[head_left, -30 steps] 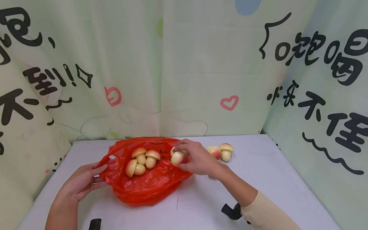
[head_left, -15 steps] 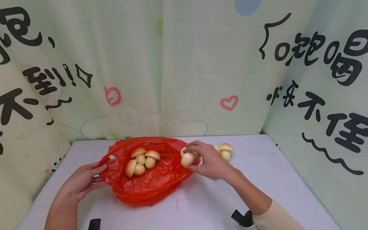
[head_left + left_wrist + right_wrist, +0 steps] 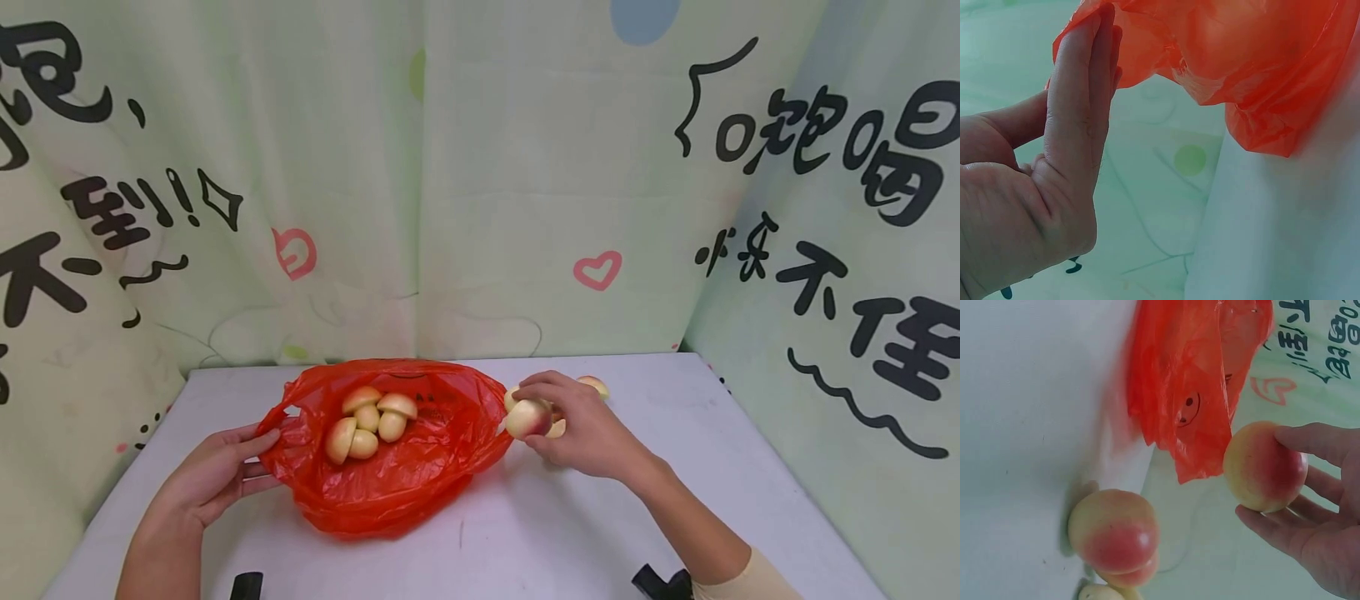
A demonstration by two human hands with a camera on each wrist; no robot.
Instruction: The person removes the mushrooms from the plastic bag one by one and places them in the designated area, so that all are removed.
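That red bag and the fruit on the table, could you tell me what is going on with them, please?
A person sits at a white table. The left hand touches the edge of an open red plastic bag with straight fingers; toy mushrooms lie inside it. The right hand holds a peach in its grip just outside the bag's right edge. Another peach lies on the table close by.
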